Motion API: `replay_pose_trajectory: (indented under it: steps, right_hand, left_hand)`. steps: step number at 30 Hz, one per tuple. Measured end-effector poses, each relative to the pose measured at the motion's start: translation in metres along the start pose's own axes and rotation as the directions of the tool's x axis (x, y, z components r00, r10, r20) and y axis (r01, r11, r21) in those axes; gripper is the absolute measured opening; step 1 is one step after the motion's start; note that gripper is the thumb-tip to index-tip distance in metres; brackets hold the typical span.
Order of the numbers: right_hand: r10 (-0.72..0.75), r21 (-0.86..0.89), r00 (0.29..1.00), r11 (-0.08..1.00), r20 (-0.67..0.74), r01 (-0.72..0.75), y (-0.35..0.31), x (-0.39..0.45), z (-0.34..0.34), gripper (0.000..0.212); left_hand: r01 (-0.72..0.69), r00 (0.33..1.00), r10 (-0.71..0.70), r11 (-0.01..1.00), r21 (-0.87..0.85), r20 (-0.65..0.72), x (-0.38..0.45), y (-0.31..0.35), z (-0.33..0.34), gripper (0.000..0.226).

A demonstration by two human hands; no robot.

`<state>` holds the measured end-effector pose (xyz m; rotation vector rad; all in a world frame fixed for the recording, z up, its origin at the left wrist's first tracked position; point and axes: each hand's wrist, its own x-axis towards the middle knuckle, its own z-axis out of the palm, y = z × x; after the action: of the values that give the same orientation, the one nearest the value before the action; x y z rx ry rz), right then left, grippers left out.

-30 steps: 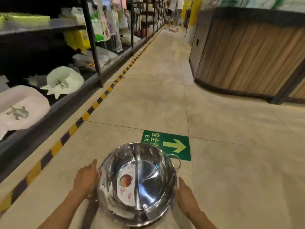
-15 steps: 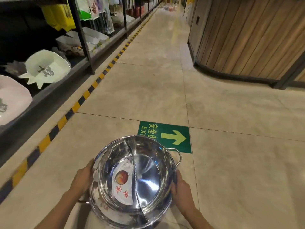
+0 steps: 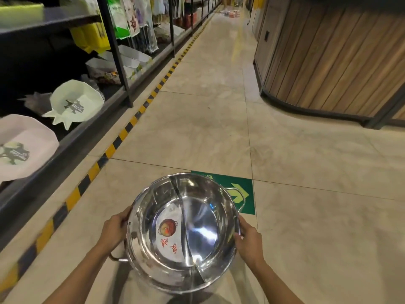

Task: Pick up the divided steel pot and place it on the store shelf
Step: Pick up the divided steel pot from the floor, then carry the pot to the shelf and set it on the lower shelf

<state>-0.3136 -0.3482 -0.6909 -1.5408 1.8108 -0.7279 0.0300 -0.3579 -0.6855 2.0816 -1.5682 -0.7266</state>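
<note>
You had lifted the divided steel pot higher, left hand and right hand fingers clamping its rim; the store shelf waited at ten o'clock.

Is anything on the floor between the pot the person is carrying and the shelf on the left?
Nothing visible. Both hands, left hand and right hand, grip the pot at its rim. Between it and the shelf lies only bare floor and striped tape. The near shelf level already holds pale trays.

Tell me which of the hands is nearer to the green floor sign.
Right. The right hand grips the pot rim just below the green floor sign; the left hand grips the opposite rim.
</note>
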Motion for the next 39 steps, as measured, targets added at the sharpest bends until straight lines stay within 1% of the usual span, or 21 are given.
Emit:
replay_pose_trajectory:
  steps: [3,5,8,10,12,14,17,19,21,24,26,29,32,33,35,38,39]
  right_hand:
    - [0.033,0.084,0.999,0.996,0.021,-0.035,-0.039,-0.001,-0.040,0.060]
    - [0.054,0.193,0.997,0.979,0.063,-0.065,-0.073,-0.003,-0.073,0.063]
    - [0.027,0.312,0.988,0.947,0.154,-0.075,-0.133,-0.005,-0.127,0.069]
    - [0.001,0.348,0.971,0.934,0.238,-0.086,-0.175,-0.009,-0.164,0.076]
    - [-0.026,0.387,0.950,0.916,0.312,-0.102,-0.219,-0.014,-0.200,0.086]
    - [-0.051,0.399,0.936,0.912,0.349,-0.099,-0.267,-0.022,-0.237,0.093]
    - [-0.101,0.397,0.924,0.916,0.369,-0.058,-0.341,-0.037,-0.288,0.096]
    - [-0.130,0.393,0.914,0.919,0.385,-0.035,-0.388,-0.050,-0.321,0.094]
    - [-0.159,0.385,0.898,0.923,0.411,-0.014,-0.432,-0.067,-0.350,0.091]
    - [-0.229,0.390,0.862,0.920,0.452,0.040,-0.492,-0.095,-0.386,0.088]
    - [-0.267,0.393,0.828,0.917,0.493,0.062,-0.523,-0.114,-0.399,0.088]
    - [-0.355,0.393,0.760,0.908,0.544,0.143,-0.560,-0.141,-0.405,0.090]
    - [-0.422,0.401,0.652,0.896,0.630,0.191,-0.586,-0.163,-0.394,0.088]
    - [-0.452,0.412,0.608,0.885,0.652,0.216,-0.595,-0.171,-0.387,0.086]
    - [-0.488,0.416,0.499,0.872,0.716,0.257,-0.613,-0.193,-0.374,0.085]
    - [-0.501,0.429,0.350,0.864,0.792,0.264,-0.639,-0.237,-0.350,0.093]
    - [-0.499,0.435,0.293,0.862,0.815,0.259,-0.647,-0.254,-0.341,0.097]
  left_hand:
    - [-0.016,1.000,0.017,0.999,-0.049,0.024,-0.006,0.037,-0.051,0.044]
    - [-0.025,0.998,0.029,0.998,-0.053,0.058,-0.014,0.066,-0.094,0.044]
    - [-0.017,0.997,0.023,0.997,-0.072,0.079,-0.029,0.110,-0.164,0.047]
    - [0.002,0.994,0.005,0.997,-0.071,0.109,-0.042,0.138,-0.213,0.055]
    - [0.009,0.985,0.007,0.996,-0.093,0.170,-0.056,0.167,-0.265,0.069]
    - [0.023,0.980,0.003,0.992,-0.127,0.199,-0.071,0.194,-0.316,0.083]
    - [0.018,0.982,0.005,0.993,-0.119,0.189,-0.099,0.236,-0.388,0.089]
    - [0.006,0.989,0.013,0.992,-0.129,0.147,-0.123,0.260,-0.435,0.088]
    - [0.022,0.995,-0.010,0.992,-0.122,0.102,-0.153,0.282,-0.480,0.091]
    - [0.029,0.997,-0.022,0.994,-0.101,0.071,-0.202,0.305,-0.539,0.095]
    - [0.060,0.998,-0.058,0.994,-0.093,0.024,-0.241,0.313,-0.570,0.094]
    - [0.133,0.991,-0.135,0.982,-0.136,-0.010,-0.308,0.317,-0.606,0.098]
    - [0.203,0.968,-0.221,0.968,-0.147,-0.117,-0.385,0.309,-0.622,0.095]
    - [0.225,0.953,-0.254,0.958,-0.179,-0.164,-0.411,0.306,-0.624,0.095]
    - [0.280,0.913,-0.333,0.931,-0.235,-0.233,-0.468,0.300,-0.626,0.092]
    - [0.343,0.843,-0.436,0.887,-0.310,-0.315,-0.557,0.292,-0.625,0.082]
    - [0.361,0.812,-0.473,0.867,-0.342,-0.342,-0.587,0.290,-0.624,0.083]
